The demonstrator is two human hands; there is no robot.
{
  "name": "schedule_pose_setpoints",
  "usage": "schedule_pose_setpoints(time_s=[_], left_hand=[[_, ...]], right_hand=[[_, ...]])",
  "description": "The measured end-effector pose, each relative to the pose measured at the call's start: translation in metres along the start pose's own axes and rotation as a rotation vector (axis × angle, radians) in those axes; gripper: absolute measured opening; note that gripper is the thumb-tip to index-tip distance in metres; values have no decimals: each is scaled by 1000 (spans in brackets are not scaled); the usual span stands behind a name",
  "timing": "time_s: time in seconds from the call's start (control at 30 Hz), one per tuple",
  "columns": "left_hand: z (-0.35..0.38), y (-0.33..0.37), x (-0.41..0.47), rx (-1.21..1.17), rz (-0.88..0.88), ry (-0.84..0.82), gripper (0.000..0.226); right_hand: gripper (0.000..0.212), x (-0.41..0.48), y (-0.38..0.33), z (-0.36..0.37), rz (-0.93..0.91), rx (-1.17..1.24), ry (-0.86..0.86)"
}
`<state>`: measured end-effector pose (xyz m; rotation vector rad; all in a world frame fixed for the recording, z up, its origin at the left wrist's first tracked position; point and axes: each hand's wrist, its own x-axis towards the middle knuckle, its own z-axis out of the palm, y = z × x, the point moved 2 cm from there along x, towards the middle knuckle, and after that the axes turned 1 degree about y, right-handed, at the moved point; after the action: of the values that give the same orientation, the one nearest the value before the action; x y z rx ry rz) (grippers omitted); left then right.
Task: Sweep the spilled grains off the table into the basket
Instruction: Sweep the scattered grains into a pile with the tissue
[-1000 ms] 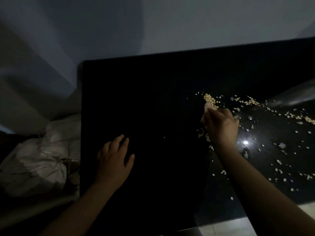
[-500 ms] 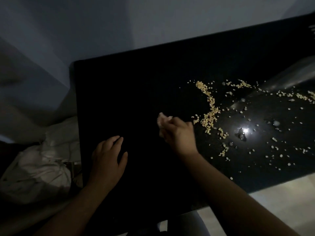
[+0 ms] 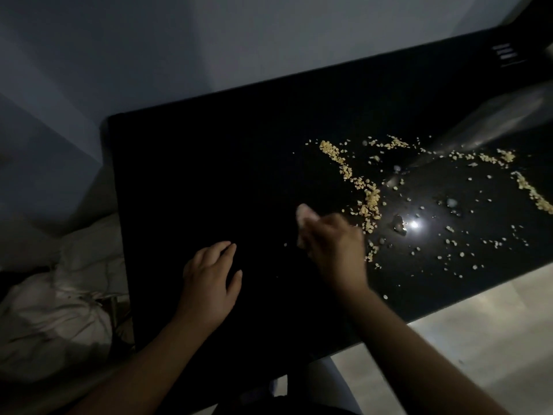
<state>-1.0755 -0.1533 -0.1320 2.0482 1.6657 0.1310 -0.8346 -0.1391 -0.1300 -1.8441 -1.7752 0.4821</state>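
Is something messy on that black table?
Yes. Yellowish grains are spilled across the right half of the black table: some lie in curving lines, and many are scattered singly toward the near edge. The right hand, gripping a pale wad, is beside them. The left hand rests on the table further left.

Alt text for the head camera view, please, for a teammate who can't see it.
A right hand gripping a pale wad is over a black table, beside a ridge of spilled grains; more grains lie scattered to its right. The left hand rests flat on the table.
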Motion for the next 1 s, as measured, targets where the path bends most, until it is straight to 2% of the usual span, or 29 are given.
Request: schedule_pose_setpoints(time_s=[0.1, 0.17, 0.3, 0.5, 0.6, 0.7, 0.77, 0.87, 1.0], left_hand=[[-1, -3, -3, 54, -16, -7, 65], [-2, -6, -5, 64, -7, -15, 65], [-1, -8, -9, 59, 33, -16, 66], [6, 9, -8, 61, 71, -34, 62], [10, 19, -7, 60, 99, -53, 52], [12, 26, -6, 48, 116, -68, 51], [13, 30, -6, 47, 125, -73, 51], [17, 35, -5, 59, 147, -80, 51], [26, 44, 0, 81, 189, -83, 50]], right_hand=[[35, -25, -31, 26, -136, -18, -111], [39, -32, -29, 36, -146, -17, -150], [37, -26, 10, 23, -52, -116, -67], [22, -15, 91, -40, 242, -258, 126], [24, -24, 79, -50, 152, -203, 153], [31, -58, 42, -38, -9, -187, 108], [28, -87, 27, -24, -79, -169, 74], [30, -121, 37, -6, -55, -122, 8], [34, -123, 61, -11, -44, -158, 3]])
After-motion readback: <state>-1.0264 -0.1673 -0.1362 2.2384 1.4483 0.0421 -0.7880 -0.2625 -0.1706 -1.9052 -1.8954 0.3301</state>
